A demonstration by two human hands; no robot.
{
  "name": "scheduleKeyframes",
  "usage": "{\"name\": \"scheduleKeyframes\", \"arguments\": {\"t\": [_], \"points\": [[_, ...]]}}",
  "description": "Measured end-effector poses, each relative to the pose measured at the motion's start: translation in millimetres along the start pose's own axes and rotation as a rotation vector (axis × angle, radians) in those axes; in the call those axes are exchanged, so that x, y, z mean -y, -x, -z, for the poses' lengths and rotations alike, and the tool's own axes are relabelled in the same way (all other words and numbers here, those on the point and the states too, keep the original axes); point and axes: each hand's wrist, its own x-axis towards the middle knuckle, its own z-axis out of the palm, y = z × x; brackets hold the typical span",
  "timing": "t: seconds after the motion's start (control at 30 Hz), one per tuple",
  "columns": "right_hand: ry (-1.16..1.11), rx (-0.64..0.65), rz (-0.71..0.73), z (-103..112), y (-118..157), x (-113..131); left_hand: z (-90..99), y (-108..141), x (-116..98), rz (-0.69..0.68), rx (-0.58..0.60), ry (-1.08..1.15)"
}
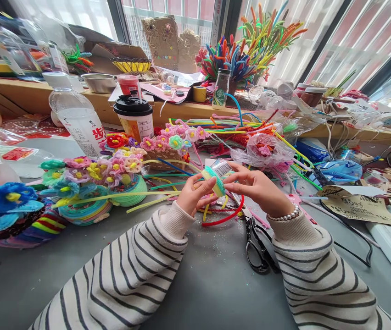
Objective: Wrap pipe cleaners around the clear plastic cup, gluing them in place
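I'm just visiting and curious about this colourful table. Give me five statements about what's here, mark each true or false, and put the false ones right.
1. The left hand holds a small item with a barcode, wrapped in a green and yellow band. True.
2. The scissors are beside the left sleeve. False: the black-handled scissors lie beside the right sleeve.
3. There is a beaded bracelet on the right wrist. True.
4. The paper cup has no lid. False: the paper cup has a black lid.
5. A clear bottle with a white cap is left of the paper cup. True.
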Motion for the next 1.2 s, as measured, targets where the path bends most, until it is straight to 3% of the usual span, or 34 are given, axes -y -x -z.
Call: {"name": "scheduleKeyframes", "arguments": {"t": [0.4,0.93,1.2], "points": [[-0.047,-0.023,-0.034,-1,-1,2,-2.6,1,-6,0.044,0.025,0.053],[-0.037,-0.058,-0.076,-1,-2,-1,-5.1,2,-11,0.100,-0.051,0.107],[-0.057,-0.084,-0.082,-1,-3,0,-2.9,3,-11,0.117,-0.014,0.178]]}}
